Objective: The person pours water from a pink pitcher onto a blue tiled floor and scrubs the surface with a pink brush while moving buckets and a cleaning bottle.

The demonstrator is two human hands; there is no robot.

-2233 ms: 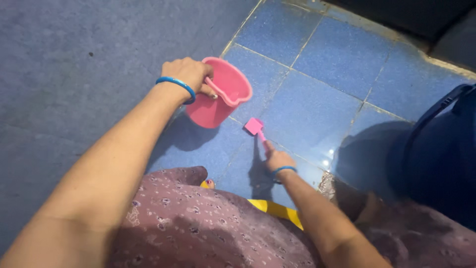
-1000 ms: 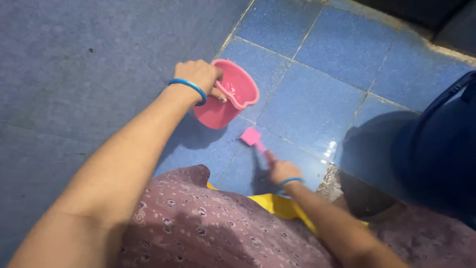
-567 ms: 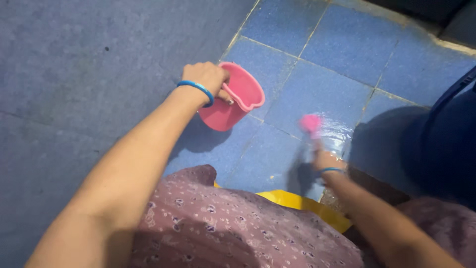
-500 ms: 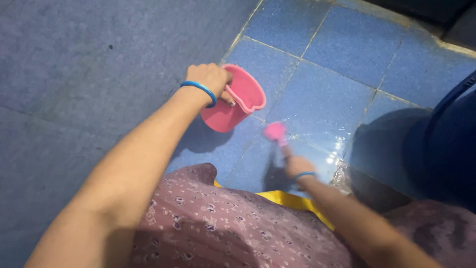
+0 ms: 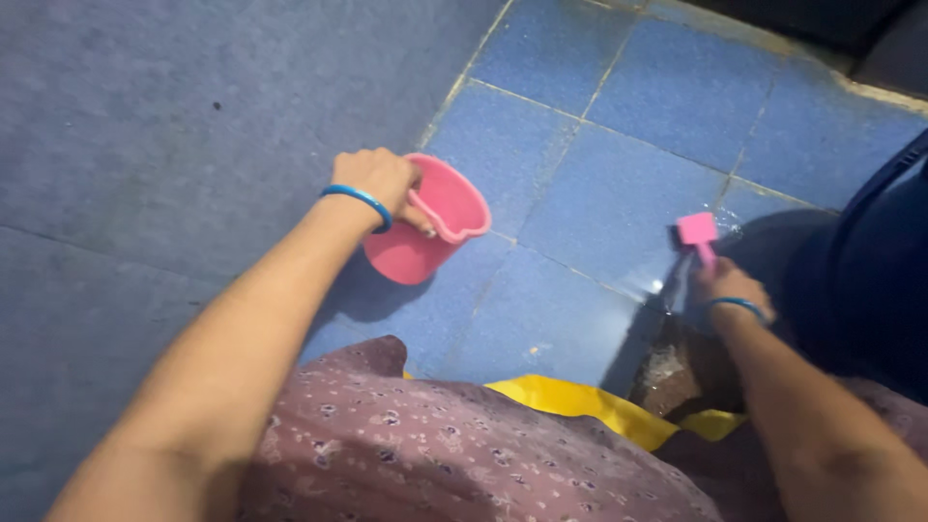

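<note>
A pink mug (image 5: 430, 224) was gripped by the left hand (image 5: 382, 179), a pink brush (image 5: 698, 237) clutched by the right hand (image 5: 727, 288) further right.

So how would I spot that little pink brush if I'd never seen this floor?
Start on the blue tiled floor, then go to its wet, shiny patch on the right, beside a big dark blue container. There the right hand, with a blue bangle on its wrist, holds the brush head-down on the tile. It is small, flat and square-headed, unlike the round pink mug in the left hand.
</note>
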